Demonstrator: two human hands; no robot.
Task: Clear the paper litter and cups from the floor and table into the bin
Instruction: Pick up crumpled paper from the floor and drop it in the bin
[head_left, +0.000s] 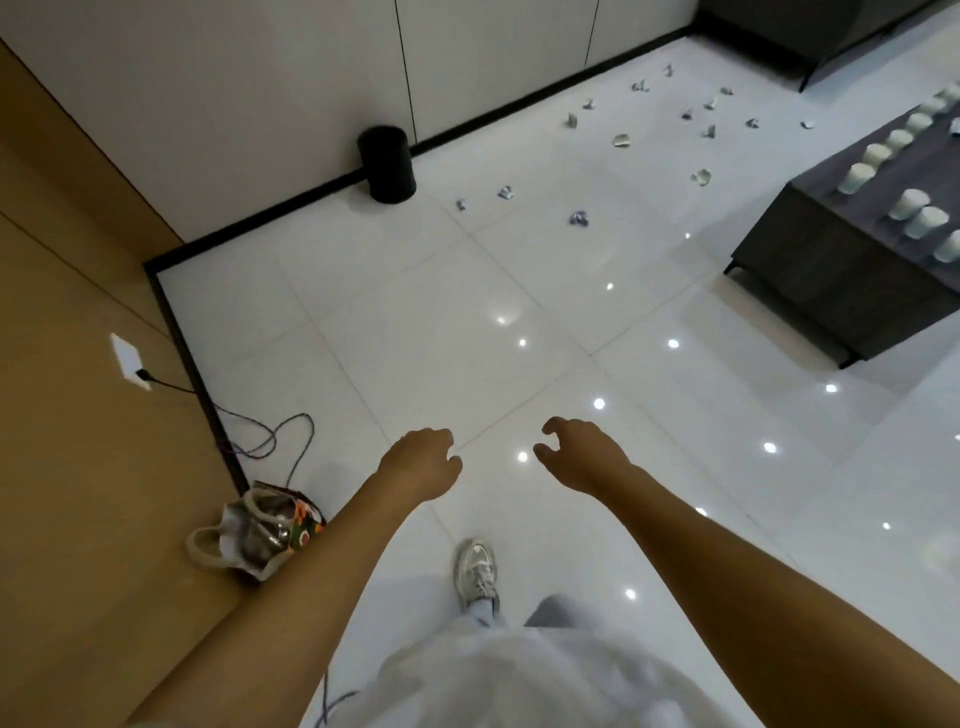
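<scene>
Both arms reach out over the white floor (415, 322) — the left hand (423, 462) and right hand (582, 454) loosely curled, holding nothing. Crumpled paper scraps (579, 218) lie scattered far ahead, near the black bin (387, 163) by the wall. Pale cups (906, 203) stand in rows on the dark desk (831, 291) at right.

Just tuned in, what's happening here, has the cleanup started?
Not visibly. A person stands on the glossy white tiled floor with both arms out; the left hand and right hand are empty, fingers loosely curled. Crumpled bits of paper litter lie scattered ahead, beyond the black cylindrical bin standing by the wall. White paper cups sit upside down in rows on the dark low table at right. Nothing is in hand.
</scene>
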